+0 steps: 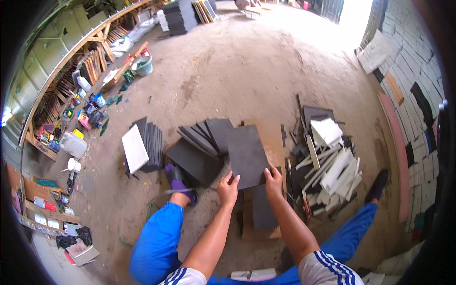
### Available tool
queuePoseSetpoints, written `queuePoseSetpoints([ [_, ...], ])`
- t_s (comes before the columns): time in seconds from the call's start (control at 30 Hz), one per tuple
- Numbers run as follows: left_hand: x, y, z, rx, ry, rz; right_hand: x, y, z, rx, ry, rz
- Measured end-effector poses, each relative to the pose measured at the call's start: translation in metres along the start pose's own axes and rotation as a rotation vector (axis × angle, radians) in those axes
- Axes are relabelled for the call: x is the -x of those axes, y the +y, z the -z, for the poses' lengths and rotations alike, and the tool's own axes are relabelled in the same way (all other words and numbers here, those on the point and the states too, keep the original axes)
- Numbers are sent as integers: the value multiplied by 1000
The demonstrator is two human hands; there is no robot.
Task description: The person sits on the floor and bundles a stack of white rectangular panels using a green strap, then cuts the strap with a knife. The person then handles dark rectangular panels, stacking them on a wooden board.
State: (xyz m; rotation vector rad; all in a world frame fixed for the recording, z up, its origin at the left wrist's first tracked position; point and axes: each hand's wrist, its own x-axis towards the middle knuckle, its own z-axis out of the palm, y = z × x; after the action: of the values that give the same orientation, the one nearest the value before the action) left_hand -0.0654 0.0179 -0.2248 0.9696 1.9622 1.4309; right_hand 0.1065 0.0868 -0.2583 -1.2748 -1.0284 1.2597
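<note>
Dark sheet (pixel 248 154) is up in front of the person, 2-handed grip. Left hand (pixel 228 189) pinches it near the lower-left corner, right hand (pixel 274 184) clamps the right edge low down. Top edge sticks out ahead, away from the body. In view it overlaps the tan board (pixel 273 142) lying on the floor; can't read the height gap. A second dark sheet (pixel 264 213) lies on that board, between the forearms.

Room to move: forward. Broad brown floor (pixel 247 80) runs from the work spot out to the far dark stack (pixel 176 20) and the bright doorway (pixel 354 23).

Tight on both sides. Left: fanned dark sheets (pixel 221 133) just beside the held sheet's left edge, the person's left foot (pixel 176 184) near them. Further left, dark stack (pixel 153 147) with a white sheet (pixel 135 148) leaning on its side. Right: scrap pile (pixel 337 173) of white and dark strips near the board, right foot (pixel 378 183) beyond it, then the pink strip (pixel 400 161) along the wall (pixel 399 61).

Outer left: white jug (pixel 73 145) and bucket (pixel 142 67) by the wooden shelving (pixel 71 50), well apart from the hands.
</note>
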Motion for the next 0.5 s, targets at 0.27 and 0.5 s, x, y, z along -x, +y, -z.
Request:
queuePoseSetpoints([
  [0.27,122,-8,-30,-181,-259,-19,117,-8,106,864,313,212],
  [0.5,159,-44,-24,-261,-232,-81,141,19,115,898,265,161],
])
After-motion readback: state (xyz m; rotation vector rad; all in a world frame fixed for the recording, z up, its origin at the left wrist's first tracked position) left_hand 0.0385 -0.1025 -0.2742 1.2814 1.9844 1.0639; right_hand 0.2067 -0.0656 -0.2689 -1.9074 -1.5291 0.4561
